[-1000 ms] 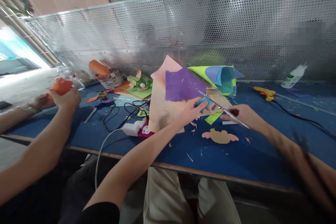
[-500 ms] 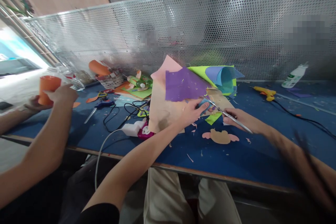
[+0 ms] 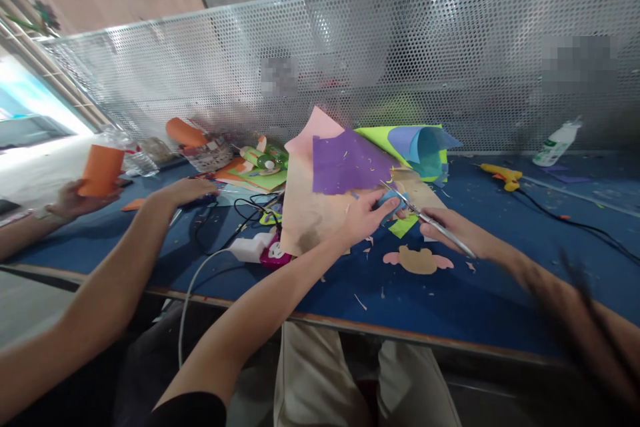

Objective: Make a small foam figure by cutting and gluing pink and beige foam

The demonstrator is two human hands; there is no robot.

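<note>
My left hand is closed in a pinch on a small blue paper piece above the blue table. My right hand is wrapped round metal scissors, whose blades point up-left and meet the blue piece. Under my left hand lies a large tan sheet with a purple sheet on top. A tan cut-out with pink wings lies flat just in front of my right hand. Small paper scraps are scattered around it.
On my left, a co-worker's hand reaches onto the table while their other hand holds an orange roll. Cables and a white glue gun lie left of the sheets. A yellow glue gun and white bottle sit far right. A perforated metal screen closes the back.
The co-worker has let go of the orange roll with one hand and reached that hand down to the table. My hands and the scissors have barely shifted.
</note>
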